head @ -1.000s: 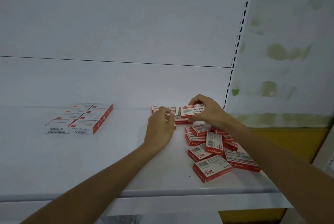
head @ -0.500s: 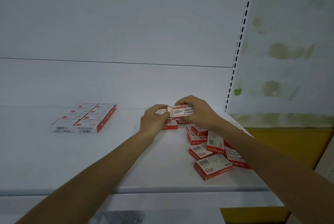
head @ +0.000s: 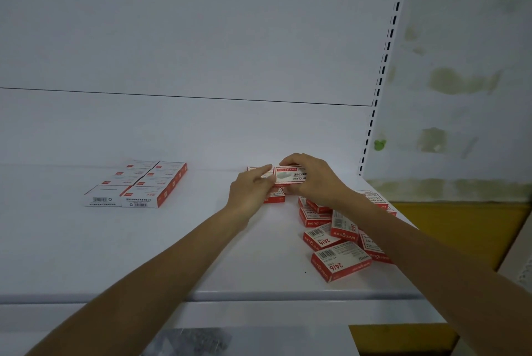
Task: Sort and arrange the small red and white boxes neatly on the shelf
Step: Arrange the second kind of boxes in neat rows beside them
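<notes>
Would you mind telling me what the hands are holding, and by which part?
The right hand grips one red and white box by its right end, fingers curled over the top; the left hand touches its left end, grip unclear.

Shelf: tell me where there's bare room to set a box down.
Widest bare patch: the shelf middle, between the neat block of boxes on the left and the left hand. The front strip before that block is bare. Crowded: the right end, with the loose pile and the right hand gripping a box.
</notes>
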Demonstrator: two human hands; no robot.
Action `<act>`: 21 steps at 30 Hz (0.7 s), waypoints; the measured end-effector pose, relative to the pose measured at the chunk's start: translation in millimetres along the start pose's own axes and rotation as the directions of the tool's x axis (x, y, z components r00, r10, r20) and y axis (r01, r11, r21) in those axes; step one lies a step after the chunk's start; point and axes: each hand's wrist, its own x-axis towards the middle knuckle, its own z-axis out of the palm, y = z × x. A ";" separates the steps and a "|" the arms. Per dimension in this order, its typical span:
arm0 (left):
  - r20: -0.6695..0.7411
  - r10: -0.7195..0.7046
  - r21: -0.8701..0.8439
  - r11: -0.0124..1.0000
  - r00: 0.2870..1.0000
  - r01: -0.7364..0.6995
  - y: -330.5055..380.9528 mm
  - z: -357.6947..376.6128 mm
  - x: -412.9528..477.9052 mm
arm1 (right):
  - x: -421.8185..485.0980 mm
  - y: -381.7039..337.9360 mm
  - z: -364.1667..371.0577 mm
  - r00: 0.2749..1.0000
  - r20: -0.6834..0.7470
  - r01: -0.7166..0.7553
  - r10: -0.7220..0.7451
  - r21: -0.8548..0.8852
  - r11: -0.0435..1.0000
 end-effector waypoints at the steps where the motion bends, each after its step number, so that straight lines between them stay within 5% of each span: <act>1: -0.035 -0.010 0.005 1.000 0.999 0.011 -0.7 2.1 0.3 | 0.0 -0.3 -0.2 1.000 -0.003 -0.005 0.005 -0.013 1.000; 8: -0.103 -0.068 -0.126 0.990 0.992 0.055 1.7 -2.8 10.1 | -4.0 -13.1 -17.2 0.966 0.254 -0.083 0.043 0.148 0.986; 21: -0.208 -0.178 -0.331 0.938 0.962 0.102 3.0 10.0 23.0 | 1.3 -9.3 -19.7 0.951 0.304 -0.120 0.061 0.178 0.977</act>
